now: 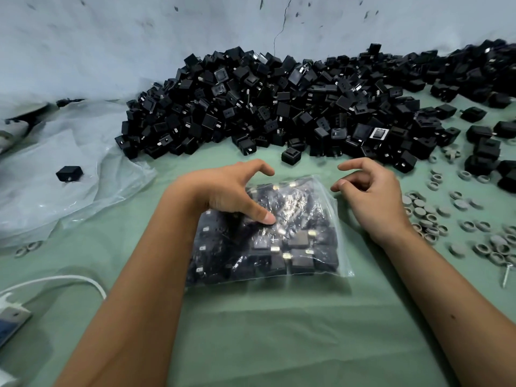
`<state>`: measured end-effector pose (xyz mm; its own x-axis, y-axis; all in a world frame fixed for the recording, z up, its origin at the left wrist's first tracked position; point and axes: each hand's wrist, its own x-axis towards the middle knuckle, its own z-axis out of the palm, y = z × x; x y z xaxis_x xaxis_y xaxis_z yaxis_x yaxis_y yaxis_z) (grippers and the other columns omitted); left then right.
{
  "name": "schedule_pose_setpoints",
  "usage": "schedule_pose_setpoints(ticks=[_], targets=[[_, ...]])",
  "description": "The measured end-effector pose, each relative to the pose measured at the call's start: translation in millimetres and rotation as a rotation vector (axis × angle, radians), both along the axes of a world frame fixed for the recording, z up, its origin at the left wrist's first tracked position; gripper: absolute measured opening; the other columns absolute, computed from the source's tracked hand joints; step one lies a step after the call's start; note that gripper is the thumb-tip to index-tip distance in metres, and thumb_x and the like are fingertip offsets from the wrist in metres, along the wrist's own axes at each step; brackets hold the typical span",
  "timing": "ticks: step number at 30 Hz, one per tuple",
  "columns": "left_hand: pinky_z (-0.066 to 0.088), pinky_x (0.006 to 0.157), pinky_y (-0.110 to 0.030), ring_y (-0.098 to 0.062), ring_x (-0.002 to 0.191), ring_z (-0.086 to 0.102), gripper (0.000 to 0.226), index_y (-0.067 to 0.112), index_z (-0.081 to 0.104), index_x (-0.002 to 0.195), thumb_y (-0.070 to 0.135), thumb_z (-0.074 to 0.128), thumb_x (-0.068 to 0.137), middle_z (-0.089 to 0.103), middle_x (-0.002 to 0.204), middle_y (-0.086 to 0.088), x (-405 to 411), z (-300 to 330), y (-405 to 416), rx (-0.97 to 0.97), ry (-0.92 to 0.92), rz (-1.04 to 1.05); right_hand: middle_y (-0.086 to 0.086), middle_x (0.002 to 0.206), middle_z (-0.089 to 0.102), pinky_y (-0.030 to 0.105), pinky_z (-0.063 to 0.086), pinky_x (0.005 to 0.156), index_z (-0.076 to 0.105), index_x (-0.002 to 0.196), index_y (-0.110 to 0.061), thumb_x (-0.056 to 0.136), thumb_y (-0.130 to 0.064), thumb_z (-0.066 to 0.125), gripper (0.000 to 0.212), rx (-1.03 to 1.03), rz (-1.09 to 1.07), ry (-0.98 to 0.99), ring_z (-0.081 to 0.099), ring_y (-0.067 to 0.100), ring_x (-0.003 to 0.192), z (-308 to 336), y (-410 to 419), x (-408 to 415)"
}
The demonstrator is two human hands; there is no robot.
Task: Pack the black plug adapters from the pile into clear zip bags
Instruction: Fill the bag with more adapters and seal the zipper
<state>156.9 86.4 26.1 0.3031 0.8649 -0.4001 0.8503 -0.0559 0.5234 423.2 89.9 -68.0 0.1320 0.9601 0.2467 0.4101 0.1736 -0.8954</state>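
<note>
On green cloth [279, 331]: crinkly clear zip bag [268, 236] w/ boxy blk adapters.

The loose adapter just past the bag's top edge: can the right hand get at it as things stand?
Probably yes. The right hand holds nothing, its fingers loosely curled beside the zip bag. Only bare green table lies between it and the loose adapter.

Filled bag [268, 233] on table centre; adapter pile [279, 107] behind; rings [446, 219] right (plastic sheet [55, 177] left).
</note>
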Motion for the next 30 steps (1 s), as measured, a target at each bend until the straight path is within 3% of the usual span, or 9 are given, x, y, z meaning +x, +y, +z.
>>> schedule_pose_setpoints(ticks=[2,6,14,21,25,30], targets=[[0.034,0.116,-0.046,-0.022,0.14,0.041,0.078,0.045,0.049,0.136,0.06,0.083,0.068,0.039,0.156,0.006,0.8,-1.1,4.2,0.051,-0.072,0.063,-0.017,0.084,0.077,0.024,0.049,0.073,0.066,0.111,-0.031,0.095,-0.014,0.066,0.023,-0.002,-0.002,-0.001,0.072,-0.001,0.083,0.2,0.2,-0.6],[0.041,0.102,-0.041,-0.021,0.119,0.051,0.053,0.036,0.057,0.128,0.04,0.084,0.082,0.048,0.144,0.0,2.7,-11.1,11.1,0.104,-0.139,0.22,-0.016,0.084,0.078,0.026,0.051,0.076,0.066,0.111,-0.031,0.095,-0.013,0.066,0.024,-0.008,0.0,0.004,0.072,-0.001,0.084,0.9,0.5,-0.2],[0.032,0.097,-0.035,-0.014,0.122,0.042,0.074,0.044,0.053,0.13,0.05,0.091,0.067,0.041,0.133,0.015,18.5,-6.3,10.4,0.067,-0.071,0.072,-0.016,0.083,0.078,0.029,0.054,0.078,0.066,0.11,-0.032,0.095,-0.012,0.065,0.025,-0.019,-0.005,0.001,0.073,0.001,0.084,1.3,0.8,-0.8],[0.038,0.104,-0.039,-0.017,0.123,0.05,0.049,0.042,0.062,0.119,0.047,0.086,0.077,0.049,0.144,0.003,30.1,-11.6,14.8,0.1,-0.219,0.161,-0.013,0.083,0.078,0.035,0.058,0.087,0.066,0.109,-0.032,0.095,-0.012,0.064,0.025,-0.025,-0.005,0.008,0.074,0.005,0.085,2.6,-0.9,-1.7],[0.036,0.096,-0.033,-0.015,0.119,0.05,0.043,0.037,0.062,0.121,0.04,0.083,0.083,0.051,0.144,-0.001,39.0,-15.1,16.2,0.077,-0.282,0.159,-0.013,0.082,0.078,0.034,0.057,0.085,0.066,0.109,-0.032,0.095,-0.012,0.064,0.025,-0.019,-0.009,0.002,0.074,0.004,0.083,3.3,-0.9,-1.9],[0.038,0.097,-0.035,-0.014,0.119,0.052,0.039,0.038,0.064,0.118,0.037,0.083,0.084,0.053,0.139,0.001,37.2,-16.9,18.0,0.077,-0.311,0.182,-0.013,0.083,0.078,0.036,0.058,0.087,0.066,0.109,-0.032,0.095,-0.012,0.063,0.025,-0.03,-0.006,0.007,0.074,0.006,0.084,3.5,-0.7,-1.3]])
